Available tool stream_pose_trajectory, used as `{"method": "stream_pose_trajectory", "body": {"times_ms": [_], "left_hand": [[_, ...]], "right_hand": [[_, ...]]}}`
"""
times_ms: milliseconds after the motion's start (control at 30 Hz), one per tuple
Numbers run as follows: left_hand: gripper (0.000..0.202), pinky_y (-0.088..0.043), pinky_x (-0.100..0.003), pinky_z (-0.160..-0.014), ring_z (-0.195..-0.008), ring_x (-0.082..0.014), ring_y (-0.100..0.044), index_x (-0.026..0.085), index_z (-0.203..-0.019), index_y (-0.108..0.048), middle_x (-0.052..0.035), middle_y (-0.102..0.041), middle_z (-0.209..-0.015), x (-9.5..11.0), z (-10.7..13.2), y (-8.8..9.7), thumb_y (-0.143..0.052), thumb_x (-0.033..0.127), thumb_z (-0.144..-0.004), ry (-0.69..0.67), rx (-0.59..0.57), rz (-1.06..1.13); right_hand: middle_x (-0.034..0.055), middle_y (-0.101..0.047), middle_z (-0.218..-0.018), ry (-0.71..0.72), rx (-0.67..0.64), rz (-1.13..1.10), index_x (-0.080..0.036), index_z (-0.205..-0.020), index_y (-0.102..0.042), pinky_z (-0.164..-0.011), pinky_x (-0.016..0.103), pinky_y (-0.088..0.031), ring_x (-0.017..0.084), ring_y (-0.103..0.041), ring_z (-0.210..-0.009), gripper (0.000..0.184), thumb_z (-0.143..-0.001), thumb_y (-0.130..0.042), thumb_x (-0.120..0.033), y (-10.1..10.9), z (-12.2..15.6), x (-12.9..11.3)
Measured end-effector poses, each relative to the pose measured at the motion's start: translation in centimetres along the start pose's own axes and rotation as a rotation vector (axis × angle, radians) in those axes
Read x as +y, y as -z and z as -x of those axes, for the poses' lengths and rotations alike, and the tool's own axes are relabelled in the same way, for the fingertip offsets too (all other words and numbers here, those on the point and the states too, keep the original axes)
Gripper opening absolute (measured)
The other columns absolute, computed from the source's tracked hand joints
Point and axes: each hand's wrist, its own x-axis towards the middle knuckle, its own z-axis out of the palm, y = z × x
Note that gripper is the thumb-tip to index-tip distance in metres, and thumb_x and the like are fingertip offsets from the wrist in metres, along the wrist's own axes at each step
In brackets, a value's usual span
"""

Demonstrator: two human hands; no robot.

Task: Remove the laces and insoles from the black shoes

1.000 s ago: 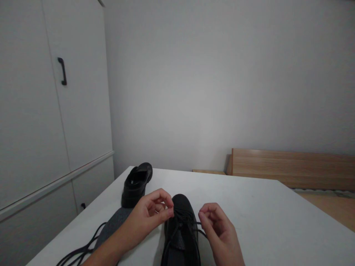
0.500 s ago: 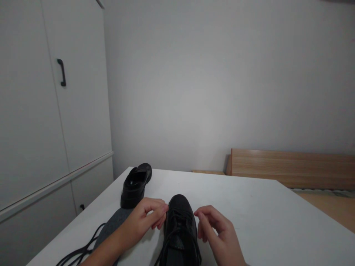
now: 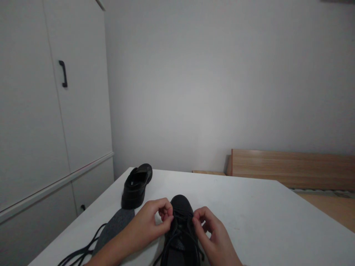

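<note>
A black lace-up shoe (image 3: 181,207) lies on the white table (image 3: 249,214) with its toe pointing away from me. My left hand (image 3: 151,221) is curled at the shoe's left side, its fingertips pinching a black lace (image 3: 177,231). My right hand (image 3: 212,234) is curled at the right side, its fingers pinched on the lace over the eyelets. Both hands nearly meet above the shoe's tongue.
A second black shoe (image 3: 137,186) lies farther back on the left. A grey insole (image 3: 115,227) and a loose black lace (image 3: 80,253) lie by my left forearm. White cupboards (image 3: 41,111) stand left; a wooden bed frame (image 3: 291,168) is behind right.
Both hands have come closer together over the shoe's laces; a second ago they were apart, each pulling a lace end outward.
</note>
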Motion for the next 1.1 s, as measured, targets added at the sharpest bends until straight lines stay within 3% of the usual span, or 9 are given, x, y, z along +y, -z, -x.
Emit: {"method": "stream_pose_trajectory", "body": {"times_ms": [133, 267, 467, 733, 800, 933, 1100], "left_hand": [[0.01, -0.041, -0.027, -0.072, -0.075, -0.0181, -0.053, 0.019, -0.076, -0.055, -0.0004, -0.057, -0.075, 0.1, 0.0, 0.0, -0.052, 0.025, -0.083, -0.017, 0.061, 0.001], [0.008, -0.042, -0.028, -0.076, -0.081, -0.0188, -0.054, 0.019, -0.086, -0.057, -0.0005, -0.056, -0.082, 0.2, 0.2, 0.2, -0.055, 0.026, -0.085, 0.011, -0.01, -0.012], [0.01, -0.041, -0.029, -0.079, -0.083, -0.0192, -0.053, 0.019, -0.081, -0.056, -0.0011, -0.056, -0.083, 0.1, 0.1, 0.3, -0.054, 0.026, -0.087, -0.014, -0.013, 0.059], [0.029, -0.042, -0.029, -0.074, -0.078, -0.0183, -0.055, 0.017, -0.083, -0.056, -0.002, -0.058, -0.079, -0.6, -0.2, 0.2, -0.059, 0.044, -0.091, 0.03, -0.018, 0.371], [0.032, -0.041, -0.028, -0.07, -0.074, -0.0175, -0.053, 0.016, -0.082, -0.057, -0.0011, -0.055, -0.077, -0.7, -0.3, 0.2, -0.061, 0.047, -0.089, 0.063, 0.006, 0.386], [0.026, -0.037, -0.025, -0.062, -0.069, -0.0158, -0.048, 0.016, -0.083, -0.061, -0.0002, -0.053, -0.075, -0.8, -0.4, 0.3, -0.06, 0.041, -0.087, 0.078, 0.062, 0.218], [0.02, -0.035, -0.026, -0.064, -0.073, -0.0174, -0.05, 0.016, -0.081, -0.062, -0.0014, -0.057, -0.078, -0.7, -0.2, 0.5, -0.059, 0.035, -0.086, 0.077, -0.02, -0.048]], "right_hand": [[0.0014, -0.055, -0.077, 0.01, 0.004, -0.05, -0.02, -0.084, -0.054, -0.062, 0.028, -0.043, 0.017, -0.053, -0.068, 0.03, -0.097, -0.045, -0.047, 0.0, 0.1, 0.2], [-0.0008, -0.05, -0.075, -0.014, 0.038, -0.137, -0.021, -0.086, -0.052, -0.063, 0.028, -0.04, 0.017, -0.05, -0.07, 0.032, -0.096, -0.048, -0.051, 0.0, 0.1, 0.1], [-0.004, -0.048, -0.072, -0.059, -0.051, -0.347, -0.021, -0.103, -0.056, -0.064, 0.028, -0.037, 0.016, -0.046, -0.067, 0.032, -0.087, -0.066, -0.048, 0.0, 0.0, 0.6], [-0.0015, -0.057, -0.076, -0.12, 0.103, -0.498, -0.022, -0.094, -0.057, -0.073, 0.03, -0.044, 0.019, -0.06, -0.075, 0.035, -0.077, -0.075, -0.046, 0.4, -0.6, -0.3], [-0.002, -0.057, -0.077, -0.137, 0.14, -0.481, -0.022, -0.096, -0.055, -0.066, 0.028, -0.043, 0.017, -0.059, -0.066, 0.037, -0.077, -0.073, -0.048, 0.6, -0.7, -0.3], [-0.0045, -0.049, -0.073, -0.126, 0.189, -0.36, -0.022, -0.095, -0.055, -0.054, 0.023, -0.033, 0.012, -0.046, -0.057, 0.033, -0.078, -0.07, -0.045, 0.8, -0.7, 0.5], [-0.0008, -0.054, -0.078, -0.127, -0.057, -0.208, -0.02, -0.091, -0.058, -0.059, 0.027, -0.034, 0.016, -0.05, -0.068, 0.024, -0.081, -0.067, -0.04, 1.2, -1.0, 1.2]]}}
